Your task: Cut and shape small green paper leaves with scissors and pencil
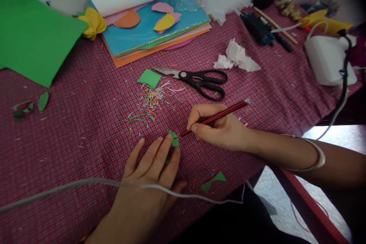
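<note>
In the head view, my left hand (148, 171) lies flat and open, the fingers a little apart, and its fingertips hold a small green piece (174, 140) down on the checked cloth (94, 126) of the counter (71, 148). My right hand (224, 129) is closed around a red pencil (219, 116), whose tip is at this piece, just beside my left fingertips. I think the piece could slip or turn, because it is so small and little of it is held. The cloth seems soft, so a hard push of the tip might pierce the piece. A white cable (97, 182) crosses before my left hand; whether it touches, I cannot tell, but if it catches, it could disturb my hold.
</note>
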Demonstrator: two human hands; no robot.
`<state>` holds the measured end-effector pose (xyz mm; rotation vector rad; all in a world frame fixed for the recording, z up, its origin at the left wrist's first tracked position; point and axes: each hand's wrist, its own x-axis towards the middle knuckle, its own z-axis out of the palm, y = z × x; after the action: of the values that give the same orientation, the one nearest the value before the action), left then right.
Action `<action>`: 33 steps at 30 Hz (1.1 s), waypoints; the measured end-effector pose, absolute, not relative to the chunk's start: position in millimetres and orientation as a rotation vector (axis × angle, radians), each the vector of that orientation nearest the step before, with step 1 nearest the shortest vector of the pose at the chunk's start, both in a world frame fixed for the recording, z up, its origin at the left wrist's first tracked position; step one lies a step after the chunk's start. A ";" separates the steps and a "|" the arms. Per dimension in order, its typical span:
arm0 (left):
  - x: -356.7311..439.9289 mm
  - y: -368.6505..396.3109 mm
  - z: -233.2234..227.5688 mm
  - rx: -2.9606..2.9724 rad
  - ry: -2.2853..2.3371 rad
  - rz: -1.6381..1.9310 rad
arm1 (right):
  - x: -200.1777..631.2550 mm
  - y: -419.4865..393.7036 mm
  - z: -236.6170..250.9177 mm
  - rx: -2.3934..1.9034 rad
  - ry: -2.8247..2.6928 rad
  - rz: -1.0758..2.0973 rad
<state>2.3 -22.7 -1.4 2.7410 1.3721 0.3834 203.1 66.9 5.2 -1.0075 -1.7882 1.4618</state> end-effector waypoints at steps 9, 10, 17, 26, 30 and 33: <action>3.1 -23.0 -1.0 2.745 1.379 0.466 | 202.6 66.8 4.7 -1.030 -1.786 1.417; 3.2 -22.9 -1.0 2.749 1.372 0.456 | 202.3 67.0 5.0 -1.028 -1.795 1.421; 3.7 -22.8 0.1 2.771 1.329 0.415 | 200.9 67.2 3.8 -0.992 -1.801 1.385; 3.5 -23.2 2.3 2.788 1.311 0.399 | 201.5 66.5 5.5 -0.970 -1.866 1.398; 3.6 -24.7 0.4 2.772 1.323 0.419 | 199.7 65.9 6.7 -0.985 -1.895 1.375; 4.2 -26.2 -0.8 2.778 1.339 0.413 | 200.2 66.0 6.4 -0.963 -1.881 1.378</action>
<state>4.2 -26.2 -0.8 2.7784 1.3389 0.4126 200.2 66.0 6.4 -0.9633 -1.8807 1.3784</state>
